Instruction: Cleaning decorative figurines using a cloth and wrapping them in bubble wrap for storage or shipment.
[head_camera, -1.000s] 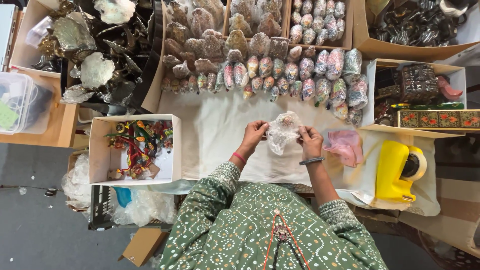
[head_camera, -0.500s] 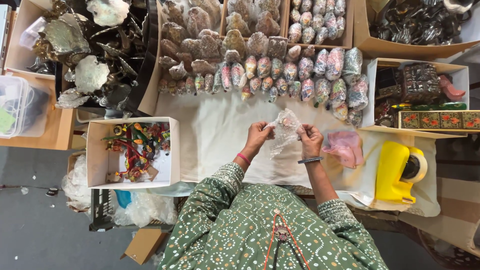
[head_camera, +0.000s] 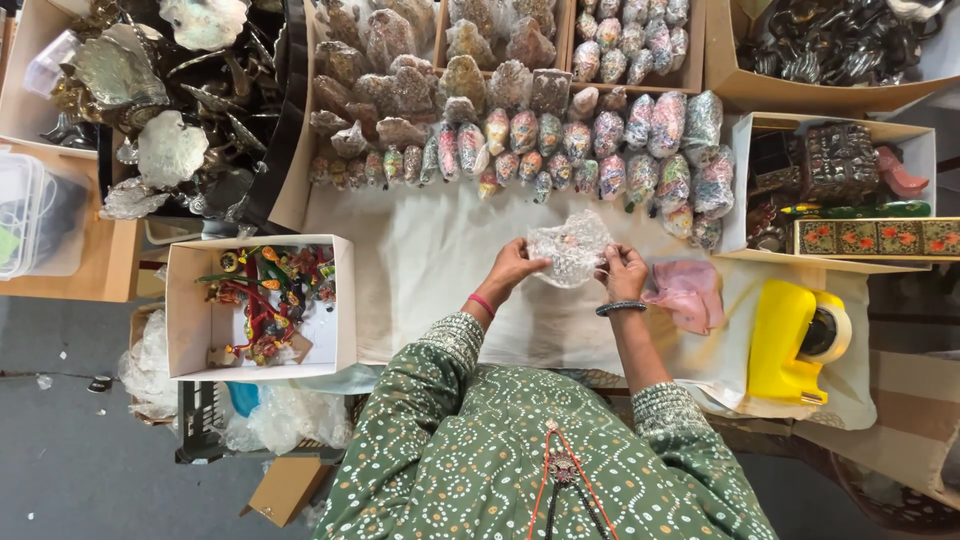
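Observation:
Both my hands hold a small item wrapped in clear bubble wrap (head_camera: 570, 248) above the white cloth-covered table (head_camera: 420, 290). My left hand (head_camera: 512, 268) grips its left edge and my right hand (head_camera: 624, 272) pinches its right edge. A pink cloth (head_camera: 688, 292) lies just right of my right hand. A row of bubble-wrapped colourful figurines (head_camera: 560, 150) lies beyond my hands.
A white box of colourful ornaments (head_camera: 262, 300) stands at the left. A yellow tape dispenser (head_camera: 792, 340) sits at the right. Boxes of wrapped and metal items (head_camera: 830, 40) line the far side, with a painted long box (head_camera: 876, 238) at right.
The wrapped item has been turned and shifted slightly between my fingers; my hands stay in nearly the same place.

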